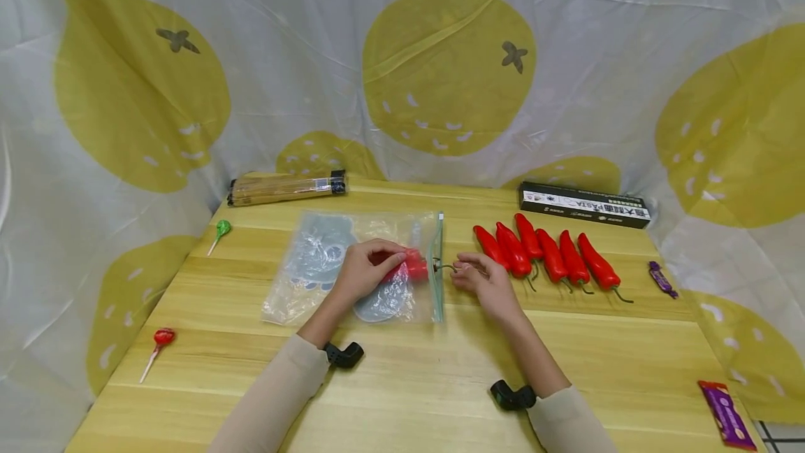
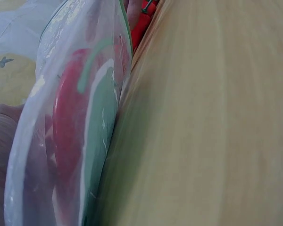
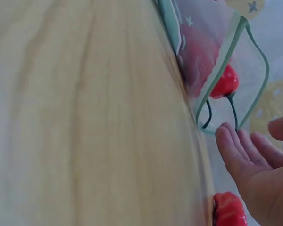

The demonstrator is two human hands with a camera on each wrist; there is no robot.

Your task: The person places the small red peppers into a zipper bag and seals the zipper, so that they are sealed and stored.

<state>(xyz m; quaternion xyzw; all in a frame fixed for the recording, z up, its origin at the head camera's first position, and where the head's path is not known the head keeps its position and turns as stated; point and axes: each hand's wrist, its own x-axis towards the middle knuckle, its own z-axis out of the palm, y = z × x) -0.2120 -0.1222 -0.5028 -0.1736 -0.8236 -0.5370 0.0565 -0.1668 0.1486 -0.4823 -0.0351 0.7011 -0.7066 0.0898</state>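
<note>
A clear zip bag (image 1: 295, 306) printed with a pale blue cartoon figure lies on the table, its green-edged mouth facing right and gaping in the right wrist view. Inside are red chili peppers (image 1: 416, 265); two stems (image 3: 233, 110) show at the opening. My left hand (image 1: 367, 268) pinches the bag over the peppers, thumb and fingers on the plastic. Just outside the mouth, my right hand (image 1: 483, 282) has its fingers extended and holds nothing, fingertips close to a stem. Several more red peppers (image 1: 552, 256) lie in a row to its right.
Behind the bag lies a pack of brown sticks (image 1: 286, 189); at the back right, a black pasta box (image 1: 583, 204). Green (image 1: 223, 228) and red (image 1: 164, 337) lollipops are at left. A purple candy (image 1: 662, 279) and a purple bar (image 1: 727, 414) lie at right. Curtains surround the table.
</note>
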